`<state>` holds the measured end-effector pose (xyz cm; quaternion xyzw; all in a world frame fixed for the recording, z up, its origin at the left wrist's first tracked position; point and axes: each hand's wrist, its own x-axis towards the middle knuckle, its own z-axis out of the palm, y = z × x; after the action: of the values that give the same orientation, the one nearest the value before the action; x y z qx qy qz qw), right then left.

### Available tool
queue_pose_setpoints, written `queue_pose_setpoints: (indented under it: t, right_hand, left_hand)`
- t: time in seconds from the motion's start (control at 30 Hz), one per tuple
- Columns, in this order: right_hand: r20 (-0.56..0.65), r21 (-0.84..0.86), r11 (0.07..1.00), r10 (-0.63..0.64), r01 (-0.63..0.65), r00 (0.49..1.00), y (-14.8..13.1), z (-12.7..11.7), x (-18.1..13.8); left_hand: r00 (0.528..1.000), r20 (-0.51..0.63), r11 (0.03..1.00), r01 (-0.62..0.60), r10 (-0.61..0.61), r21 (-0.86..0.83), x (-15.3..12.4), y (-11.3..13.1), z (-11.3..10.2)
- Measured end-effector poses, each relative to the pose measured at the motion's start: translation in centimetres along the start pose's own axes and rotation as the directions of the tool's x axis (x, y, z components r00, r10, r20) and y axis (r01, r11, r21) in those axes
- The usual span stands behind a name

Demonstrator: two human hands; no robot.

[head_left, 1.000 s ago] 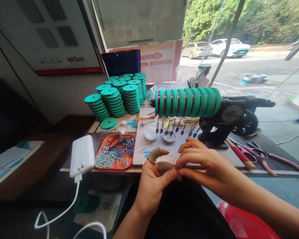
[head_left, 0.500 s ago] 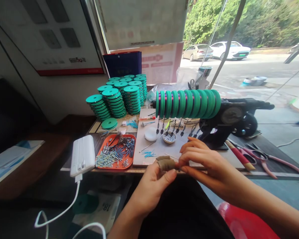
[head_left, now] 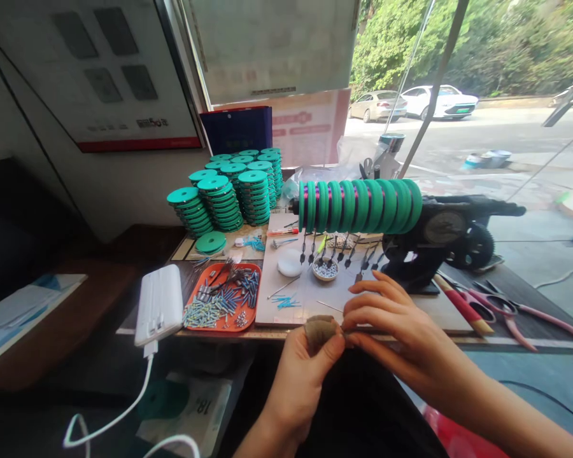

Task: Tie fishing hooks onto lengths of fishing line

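Observation:
My left hand (head_left: 308,366) is curled at the table's near edge, its fingertips wrapped in brown cots and pressed against its thumb. My right hand (head_left: 394,321) meets it from the right, thumb and forefinger pinched at the same spot. Whatever sits between them is too small to make out. Just behind the hands lies a white work board (head_left: 310,296) with a thin needle and blue bits. Above it a row of green spools (head_left: 360,205) sits on a black winding machine (head_left: 446,232), with small weights hanging on lines beneath.
Stacks of green spools (head_left: 224,194) stand at the back left. An orange tray (head_left: 222,299) holds several small tubes. A white power bank (head_left: 158,304) with cable lies at the left edge. Pink scissors (head_left: 499,305) and a red-handled tool (head_left: 461,306) lie right.
My left fingers have curled down from raised into a pinch against the thumb. Both hands have sunk a little toward the table's near edge, still joined.

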<state>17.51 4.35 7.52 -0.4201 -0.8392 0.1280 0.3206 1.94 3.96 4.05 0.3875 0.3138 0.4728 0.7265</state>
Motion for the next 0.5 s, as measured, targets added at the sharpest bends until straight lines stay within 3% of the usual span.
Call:
queue_pose_setpoints:
  t: [0.1,0.17,0.23,0.33,0.4,0.5]
  right_hand:
    - [-0.191,0.07,0.986,0.163,-0.152,0.968,-0.2,0.7,-1.3]
    - [-0.209,0.248,0.923,0.349,-0.295,0.914,-0.4,1.6,-2.1]
    - [-0.096,0.464,0.785,0.505,-0.411,0.857,-0.6,2.7,-2.5]
    - [0.092,0.726,0.484,0.636,-0.489,0.766,-0.8,4.1,-2.4]
    - [0.172,0.818,0.314,0.666,-0.482,0.726,-0.8,4.6,-2.1]
    - [0.252,0.86,0.186,0.656,-0.475,0.712,-0.6,4.9,-1.6]
  left_hand:
    - [0.988,-0.14,0.995,0.058,-0.069,-0.083,-0.2,-0.8,0.3]
    - [0.973,-0.202,0.988,0.087,-0.112,-0.125,-0.3,-1.0,0.4]
    - [0.966,-0.219,0.982,0.103,-0.136,-0.157,-0.4,-1.1,0.5]
    - [0.97,-0.207,0.978,0.09,-0.129,-0.187,-0.4,-1.1,0.5]
    - [0.974,-0.196,0.977,0.073,-0.113,-0.2,-0.4,-1.1,0.5]
    - [0.975,-0.196,0.975,0.066,-0.109,-0.213,-0.2,-1.3,0.5]
